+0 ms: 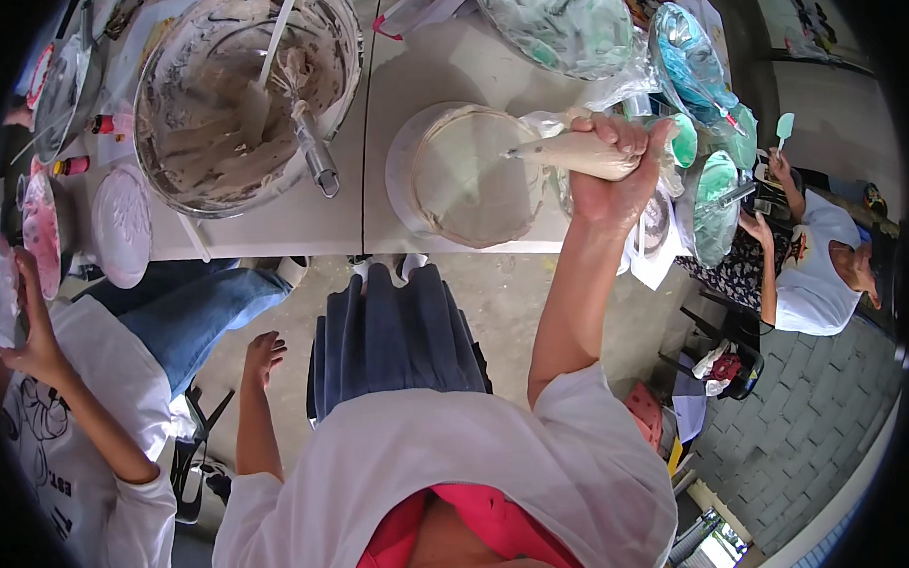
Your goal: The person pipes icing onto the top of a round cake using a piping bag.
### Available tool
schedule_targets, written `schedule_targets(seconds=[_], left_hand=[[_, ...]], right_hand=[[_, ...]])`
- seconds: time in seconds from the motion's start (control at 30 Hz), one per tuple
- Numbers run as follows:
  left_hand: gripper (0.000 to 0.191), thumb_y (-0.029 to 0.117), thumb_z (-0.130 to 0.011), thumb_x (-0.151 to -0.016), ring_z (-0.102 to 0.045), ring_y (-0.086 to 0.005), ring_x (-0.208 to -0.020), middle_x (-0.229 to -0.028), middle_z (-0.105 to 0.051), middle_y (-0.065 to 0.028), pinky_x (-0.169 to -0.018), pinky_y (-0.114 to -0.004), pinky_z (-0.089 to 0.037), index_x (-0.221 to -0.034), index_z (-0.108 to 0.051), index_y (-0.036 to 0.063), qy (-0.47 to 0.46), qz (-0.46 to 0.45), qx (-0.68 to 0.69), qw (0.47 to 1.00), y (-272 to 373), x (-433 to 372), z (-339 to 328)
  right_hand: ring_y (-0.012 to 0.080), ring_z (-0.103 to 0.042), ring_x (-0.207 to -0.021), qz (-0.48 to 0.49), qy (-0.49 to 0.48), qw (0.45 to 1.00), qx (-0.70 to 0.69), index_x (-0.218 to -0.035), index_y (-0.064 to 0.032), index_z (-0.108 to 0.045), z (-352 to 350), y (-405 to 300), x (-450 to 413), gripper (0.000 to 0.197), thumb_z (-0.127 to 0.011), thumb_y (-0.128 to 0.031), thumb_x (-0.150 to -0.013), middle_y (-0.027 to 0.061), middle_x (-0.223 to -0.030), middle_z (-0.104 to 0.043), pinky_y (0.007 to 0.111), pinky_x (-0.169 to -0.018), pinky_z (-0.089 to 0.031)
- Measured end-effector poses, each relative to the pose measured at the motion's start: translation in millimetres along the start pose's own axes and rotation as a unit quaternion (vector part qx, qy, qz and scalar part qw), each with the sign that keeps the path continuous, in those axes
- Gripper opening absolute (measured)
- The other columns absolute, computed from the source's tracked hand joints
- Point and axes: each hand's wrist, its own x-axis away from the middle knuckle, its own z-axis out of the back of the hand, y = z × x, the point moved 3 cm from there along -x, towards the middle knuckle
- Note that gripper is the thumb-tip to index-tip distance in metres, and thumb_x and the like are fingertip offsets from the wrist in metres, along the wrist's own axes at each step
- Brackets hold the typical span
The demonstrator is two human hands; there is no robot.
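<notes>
My right hand point(613, 158) is closed around a filled piping bag point(575, 154) of beige cream. Its metal tip points left, over a round, pale cake-shaped form point(466, 175) near the table's front edge. Cream runs along the rim of this form; whether it is a real cake I cannot tell. Beneath it, a whitish round base point(402, 169) sticks out on the left. Low at my side hangs my left hand point(266, 352), fingers apart and holding nothing. A large metal bowl point(147, 160) of brownish cream stands to the left, with a spatula point(256, 112) and a whisk point(313, 144) in it.
Bowls with green cream point(561, 25) and blue plastic wrap point(688, 55) crowd the table's right. Another green-smeared bowl point(712, 210) sits near a person holding a spatula point(785, 126). On my left, a second person point(83, 391) holds a whitish round thing. A seam point(367, 131) crosses the table.
</notes>
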Motion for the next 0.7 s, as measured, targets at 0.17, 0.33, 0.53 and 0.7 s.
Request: schedule_targets(seconds=[0.17,0.33,0.53,0.7], left_hand=[[0.043,0.032,-0.051,-0.078,-0.056,-0.0228,-0.090,-0.102,-0.055,-0.0125,-0.075,-0.036,-0.042,-0.111,-0.046,0.0055,0.002,-0.001,0.002,1.000,-3,-4,5],[0.042,0.031,-0.051,-0.079,-0.055,-0.0237,-0.092,-0.104,-0.054,-0.0130,-0.076,-0.037,-0.042,-0.112,-0.045,0.0056,0.002,0.007,0.003,1.000,-10,-6,11],[0.044,0.034,-0.051,-0.078,-0.057,-0.0213,-0.086,-0.100,-0.056,-0.0119,-0.072,-0.035,-0.043,-0.110,-0.047,0.0047,0.008,0.001,-0.002,1.000,-10,-10,16],[0.044,0.034,-0.052,-0.077,-0.057,-0.0202,-0.084,-0.099,-0.056,-0.0114,-0.070,-0.033,-0.043,-0.109,-0.047,0.0052,-0.002,-0.008,-0.003,1.000,2,-9,10]], right_hand=[[0.0169,-0.043,-0.060,0.007,-0.002,0.999,-0.048,-0.050,-0.0092,-0.042,9,-4,-9,0.041,-0.053,-0.035,-0.080,0.0008,-0.051,-0.041,0.035,-0.071,-0.036],[0.0163,-0.046,-0.060,0.029,0.085,0.983,-0.161,-0.048,-0.0093,-0.042,38,-18,-7,0.042,-0.052,-0.035,-0.081,0.0006,-0.051,-0.044,0.034,-0.070,-0.038],[0.0193,-0.049,-0.062,0.060,0.070,0.993,-0.071,-0.054,-0.0077,-0.049,37,-15,6,0.043,-0.045,-0.039,-0.083,0.0024,-0.055,-0.050,0.038,-0.074,-0.038],[0.0188,-0.050,-0.066,0.079,0.081,0.993,-0.027,-0.056,-0.0073,-0.048,22,-10,12,0.037,-0.047,-0.033,-0.083,0.0033,-0.057,-0.050,0.036,-0.075,-0.037]])
